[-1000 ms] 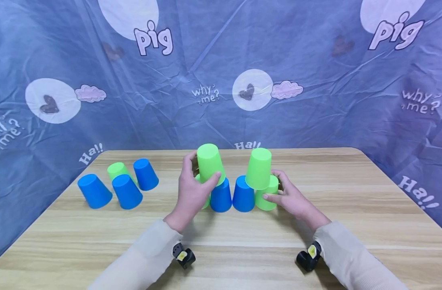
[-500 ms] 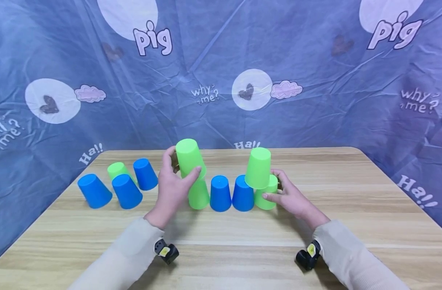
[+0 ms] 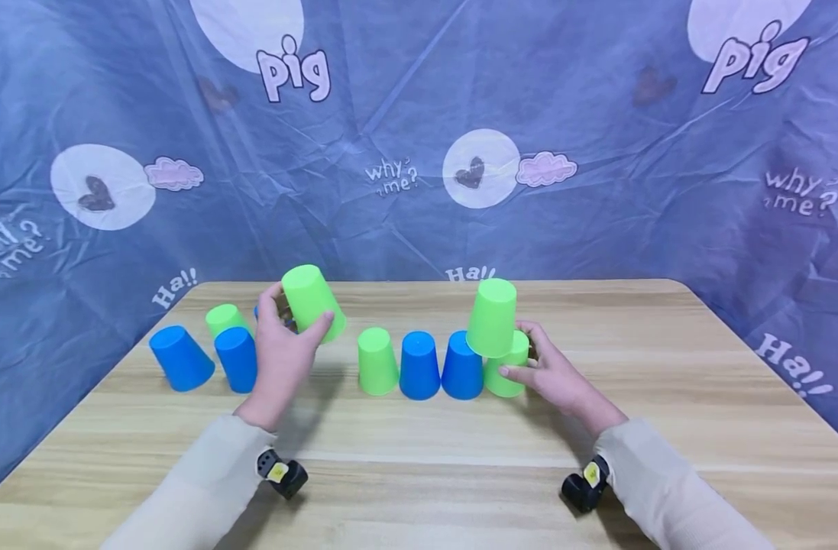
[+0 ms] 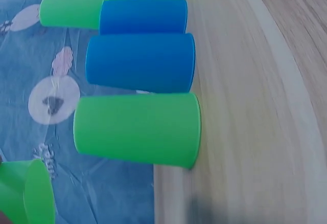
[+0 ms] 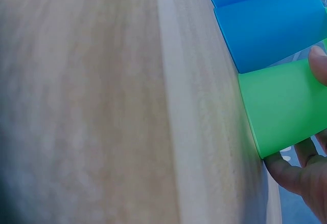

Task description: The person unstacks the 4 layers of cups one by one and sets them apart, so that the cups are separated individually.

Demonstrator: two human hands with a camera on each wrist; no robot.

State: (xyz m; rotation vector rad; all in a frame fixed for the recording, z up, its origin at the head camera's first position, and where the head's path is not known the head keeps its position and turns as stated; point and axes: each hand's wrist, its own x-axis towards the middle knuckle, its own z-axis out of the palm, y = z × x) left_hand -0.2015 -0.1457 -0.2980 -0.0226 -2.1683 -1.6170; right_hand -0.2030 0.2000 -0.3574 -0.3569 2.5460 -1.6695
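My left hand (image 3: 279,359) holds a green cup (image 3: 312,303) upside down and tilted, raised above the table left of the row. My right hand (image 3: 556,376) grips the green cup (image 3: 504,374) at the row's right end, thumb in front and fingers on its far side. Two blue cups, one on the left (image 3: 419,365) and one on the right (image 3: 462,370), stand upside down beside it. Another green cup (image 3: 377,361) ends the row on the left. On top of the right blue and right green cups rests one more green cup (image 3: 492,317).
Near the table's left side stand a blue cup (image 3: 182,359), a green cup (image 3: 224,318) and a second blue cup (image 3: 237,360), all upside down. A further blue cup is mostly hidden behind my left hand. A printed blue cloth (image 3: 419,229) hangs behind the wooden table (image 3: 419,489).
My left hand has carried its green cup leftward, from above the row's left end to beyond it, uncovering the left green cup. My right hand stays at its cup.
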